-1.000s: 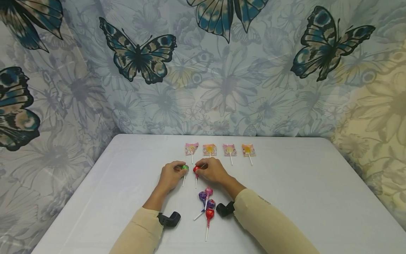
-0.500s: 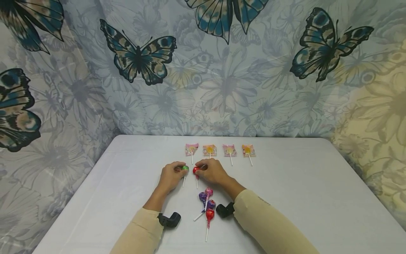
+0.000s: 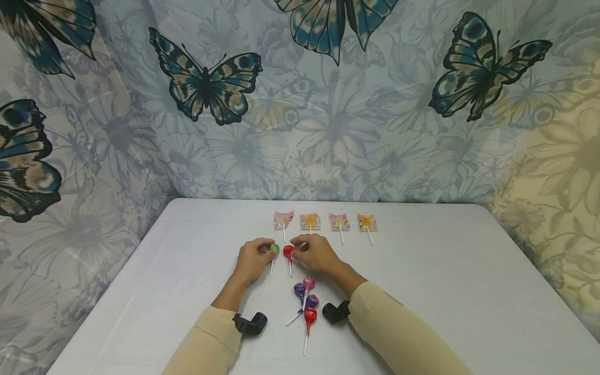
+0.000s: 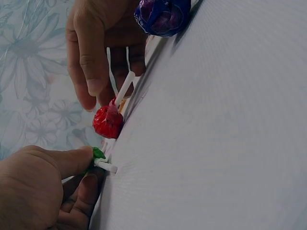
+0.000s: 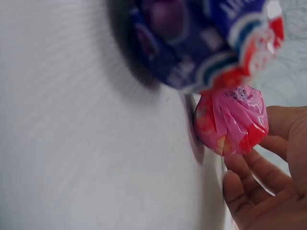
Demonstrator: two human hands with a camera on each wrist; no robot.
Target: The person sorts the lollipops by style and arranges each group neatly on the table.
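Note:
My left hand pinches a green-wrapped lollipop by its head, thumb and fingertips on the candy, its white stick pointing toward me. Just to the right, a red-wrapped lollipop lies on the white table, stick also toward me. Close beside it is my right hand, its fingers loosely bent and parted. The left wrist view shows those right fingers apart from the red head with nothing between them. From the right wrist, a pink lollipop covers part of that hand.
Several flat lollipops in clear packets form a row at the back of the table. Between my forearms lies a cluster: a pink lollipop, two purple ones and another red one. A butterfly-print cloth hangs behind.
My right hand has let go of the red lollipop and drawn slightly right; the lollipop now lies a touch further left. The left hand has stayed put on the green one.

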